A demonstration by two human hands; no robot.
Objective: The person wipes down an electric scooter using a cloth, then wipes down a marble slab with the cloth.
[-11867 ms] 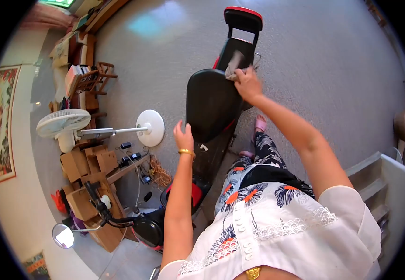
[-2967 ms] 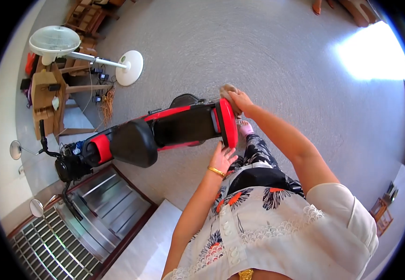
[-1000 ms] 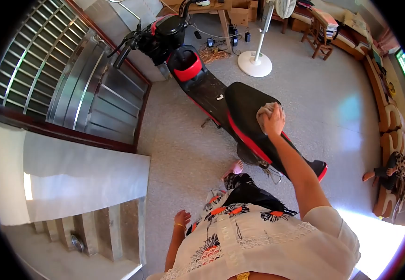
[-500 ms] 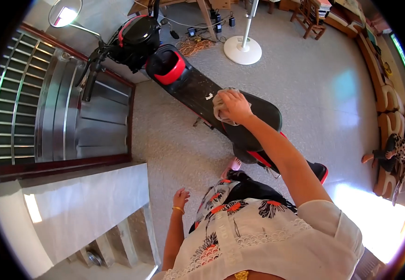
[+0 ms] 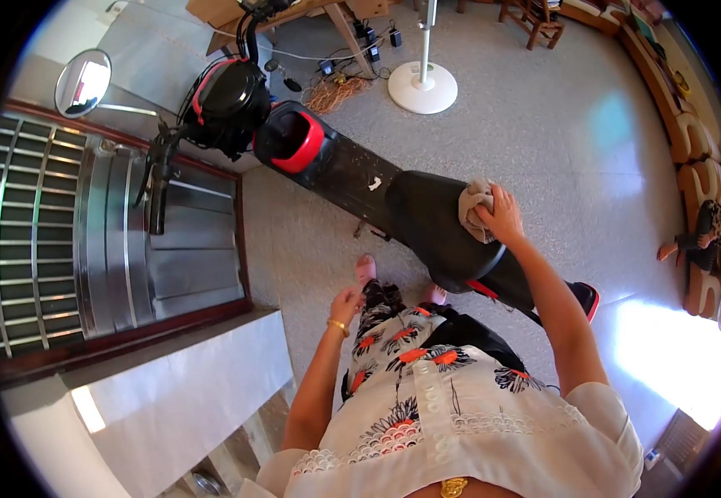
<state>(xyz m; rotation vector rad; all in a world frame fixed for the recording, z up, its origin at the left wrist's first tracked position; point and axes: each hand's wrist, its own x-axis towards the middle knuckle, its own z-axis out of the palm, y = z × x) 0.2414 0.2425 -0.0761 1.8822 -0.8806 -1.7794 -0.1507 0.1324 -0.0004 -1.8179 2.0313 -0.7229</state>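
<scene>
A greyish-brown cloth (image 5: 473, 209) is bunched under the fingers of my right hand (image 5: 503, 217), which presses it on the right edge of the black scooter seat (image 5: 435, 212). The seat belongs to a black and red electric scooter (image 5: 339, 178), standing across the floor in front of me. Close to my body, left of my trousers, my left hand (image 5: 345, 305) hangs in the air. It holds nothing, and its fingers are loosely bent and apart. A small white scrap (image 5: 374, 183) lies on the scooter's footboard.
Beyond the scooter stands a white round pole base (image 5: 422, 88), near tangled cords (image 5: 335, 93) and a wooden table (image 5: 294, 21). A metal door (image 5: 169, 241) is on the left. On the far right, a person (image 5: 705, 236) sits on a wooden sofa (image 5: 696, 174).
My right hand has slid the cloth rightward over the seat, from its front to its right edge. My left hand has risen and moved slightly right. The camera view has shifted.
</scene>
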